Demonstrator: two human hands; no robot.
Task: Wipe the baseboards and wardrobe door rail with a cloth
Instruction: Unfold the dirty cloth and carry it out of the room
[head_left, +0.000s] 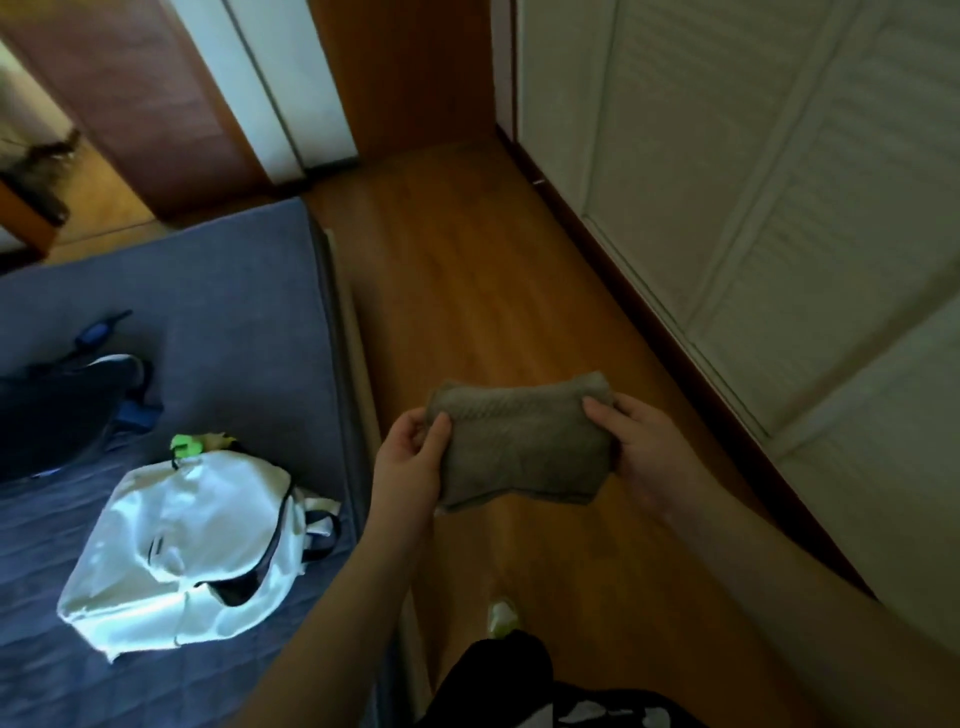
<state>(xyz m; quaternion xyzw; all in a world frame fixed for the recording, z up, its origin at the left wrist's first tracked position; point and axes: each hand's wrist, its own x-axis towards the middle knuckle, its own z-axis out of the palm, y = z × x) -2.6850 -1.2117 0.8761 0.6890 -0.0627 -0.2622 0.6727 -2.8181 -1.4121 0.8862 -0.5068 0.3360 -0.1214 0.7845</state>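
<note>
Your left hand (415, 457) pinches the left edge of the cloth (519, 441), thumb on top and fingers curled beneath; your right hand (641, 452) pinches the right edge the same way. You hold it flat and taut between them over the floor (467, 270), probably to fold it into a pad before any wiping starts. One cloth, two hands on it. At three o'clock of the cloth runs the dark baseboard (623, 291) below two louvred wardrobe doors (753, 208); the door rail along their foot isn't clearly separable. At nine o'clock lies the bed (234, 291), carrying one white backpack (187, 551) and one dark bag (62, 405).
</note>
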